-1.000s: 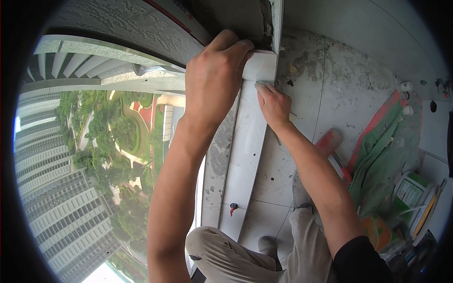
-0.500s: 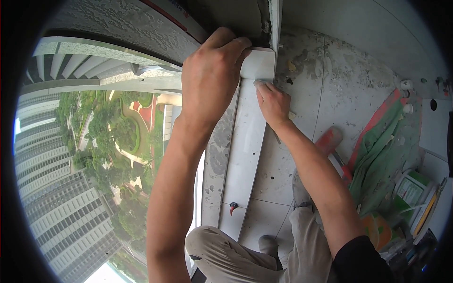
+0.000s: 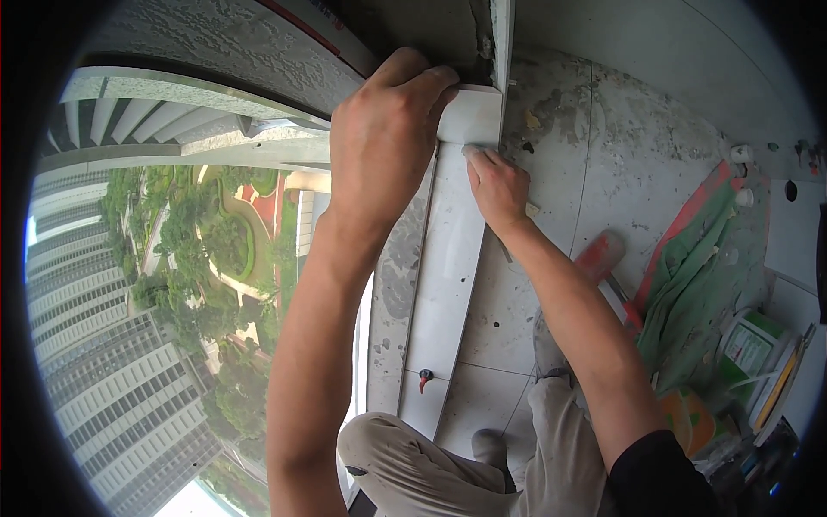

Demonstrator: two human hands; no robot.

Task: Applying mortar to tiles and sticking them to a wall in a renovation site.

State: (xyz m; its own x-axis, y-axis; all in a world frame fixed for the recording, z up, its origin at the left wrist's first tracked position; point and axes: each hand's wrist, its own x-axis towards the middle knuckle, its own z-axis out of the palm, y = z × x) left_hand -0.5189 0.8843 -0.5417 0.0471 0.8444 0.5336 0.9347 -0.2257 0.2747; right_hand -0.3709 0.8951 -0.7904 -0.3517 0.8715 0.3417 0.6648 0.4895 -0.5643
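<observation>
My left hand (image 3: pixel 385 142) has curled fingers gripping the upper part of a short white tile piece (image 3: pixel 472 112), its fingertips mostly hidden at the dark recess. My right hand (image 3: pixel 495 185) is closed on the right edge at the joint between that piece and the long white tile strip (image 3: pixel 438 284) along the window sill. A thin grey item shows under my right hand, too hidden to name. A small black-and-red fitting (image 3: pixel 425 376) sits on the strip, near my knee. Left of the strip runs a mottled grey band (image 3: pixel 393 297).
The open window drops to trees and towers (image 3: pixel 103 345) on the left. Tiled floor (image 3: pixel 551 121) lies to the right, with a red-handled tool (image 3: pixel 600 256), green cloth (image 3: pixel 698 267), buckets (image 3: pixel 748 353) and small white cups (image 3: pixel 743 196). A white vertical panel (image 3: pixel 506 39) edges the recess.
My left hand has shifted slightly up and left, along with the short tile piece, and my right hand has moved a little the same way. Both keep their grip.
</observation>
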